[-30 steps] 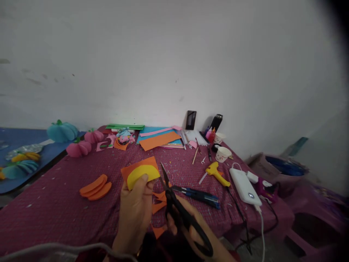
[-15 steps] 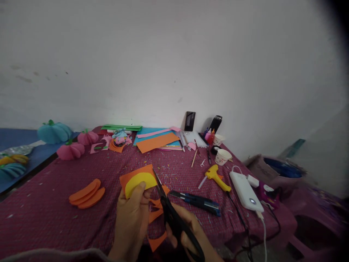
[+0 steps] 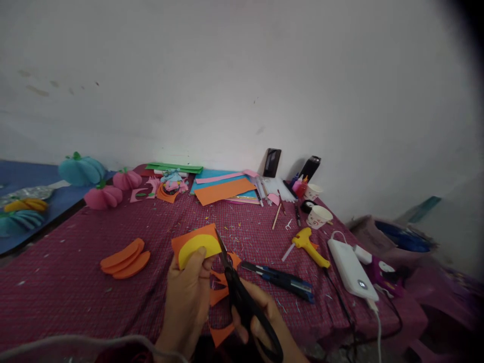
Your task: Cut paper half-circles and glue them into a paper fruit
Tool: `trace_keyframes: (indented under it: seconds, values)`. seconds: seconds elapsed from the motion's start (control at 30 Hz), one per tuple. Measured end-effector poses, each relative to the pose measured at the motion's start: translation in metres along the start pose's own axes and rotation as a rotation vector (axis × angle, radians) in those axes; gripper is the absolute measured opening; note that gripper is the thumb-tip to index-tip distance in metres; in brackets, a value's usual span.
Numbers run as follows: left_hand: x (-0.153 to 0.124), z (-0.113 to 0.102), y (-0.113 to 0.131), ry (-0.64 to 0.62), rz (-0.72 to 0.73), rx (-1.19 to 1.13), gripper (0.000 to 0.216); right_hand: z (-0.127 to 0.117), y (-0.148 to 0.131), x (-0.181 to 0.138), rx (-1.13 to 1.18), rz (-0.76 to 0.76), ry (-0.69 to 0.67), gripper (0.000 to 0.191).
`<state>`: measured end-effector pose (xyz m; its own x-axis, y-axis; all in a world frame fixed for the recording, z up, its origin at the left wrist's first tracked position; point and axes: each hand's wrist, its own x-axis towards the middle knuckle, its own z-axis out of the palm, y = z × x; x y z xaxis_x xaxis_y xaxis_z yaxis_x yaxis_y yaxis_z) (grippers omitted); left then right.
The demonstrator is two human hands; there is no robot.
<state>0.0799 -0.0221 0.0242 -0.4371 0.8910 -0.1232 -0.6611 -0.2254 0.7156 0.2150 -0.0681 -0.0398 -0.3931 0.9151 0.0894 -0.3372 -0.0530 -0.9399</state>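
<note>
Pinching the orange card (image 3: 207, 230) and yellow piece (image 3: 197, 245) near centre, the left hand (image 3: 186, 290) holds on; the right hand (image 3: 266, 307), wrapped round the scissors (image 3: 245, 302), has brought them to the card's right edge, so cutting's probably underway.

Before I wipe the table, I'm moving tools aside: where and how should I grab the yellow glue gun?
Take the glue gun by its handle, probably from the near right: the handle points that way, while the glue stick juts leftward.
</note>
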Motion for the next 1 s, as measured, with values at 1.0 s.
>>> trace_keyframes:
  seconds: [1.0]
  values:
    - [0.002,-0.003,0.009,-0.040,-0.213,-0.188,0.014,-0.010,0.003,-0.008,-0.140,-0.025,0.044,0.064]
